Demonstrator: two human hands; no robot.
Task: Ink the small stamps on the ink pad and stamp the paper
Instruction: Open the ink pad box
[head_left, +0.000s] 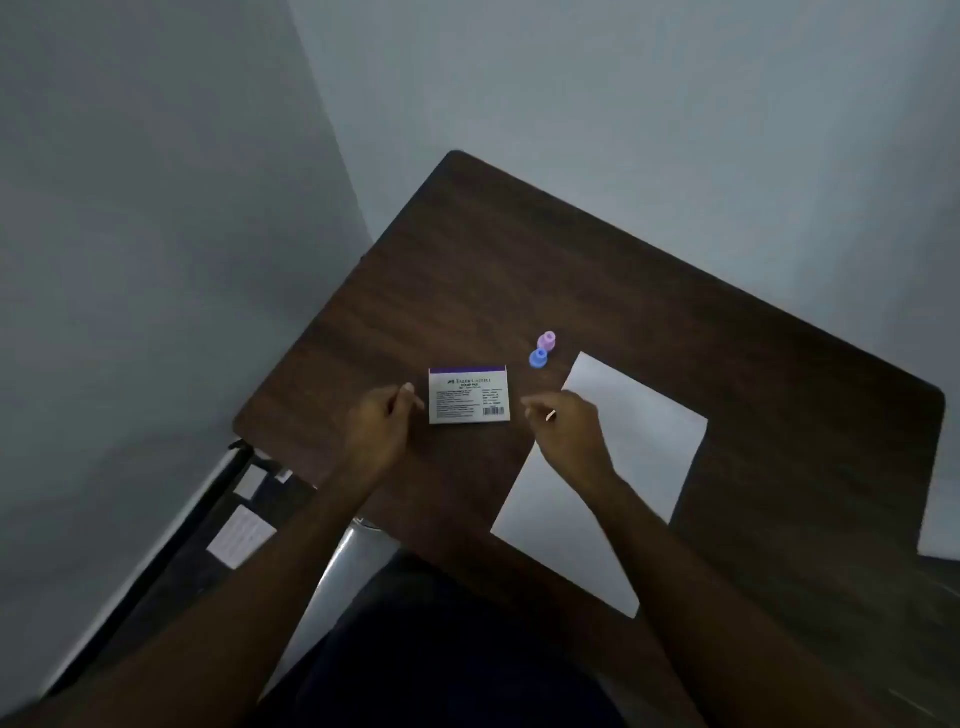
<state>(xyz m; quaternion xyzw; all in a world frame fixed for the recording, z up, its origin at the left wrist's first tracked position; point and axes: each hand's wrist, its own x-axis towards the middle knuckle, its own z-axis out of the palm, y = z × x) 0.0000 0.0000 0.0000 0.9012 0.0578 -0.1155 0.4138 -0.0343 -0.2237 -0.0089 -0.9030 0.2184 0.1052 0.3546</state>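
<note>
A closed white rectangular ink pad box (469, 395) with a purple top band lies on the dark brown wooden table (519, 270), well in from every edge. The left hand (382, 428) sits just beside its left edge, the right hand (566, 431) near its right edge; both have loosely curled fingers and hold nothing. 2 small round stamps, 1 blue (538, 358) and 1 pink (547, 341), stand touching each other, just off the far corner of the white paper sheet (644, 441). Bare tabletop stretches beyond them.

On my dark wooden table (571, 270) I count one white boxed ink pad (469, 395) and one white paper sheet (644, 447). Small plastic stamps number two: one pink (546, 340), one blue (538, 358).
</note>
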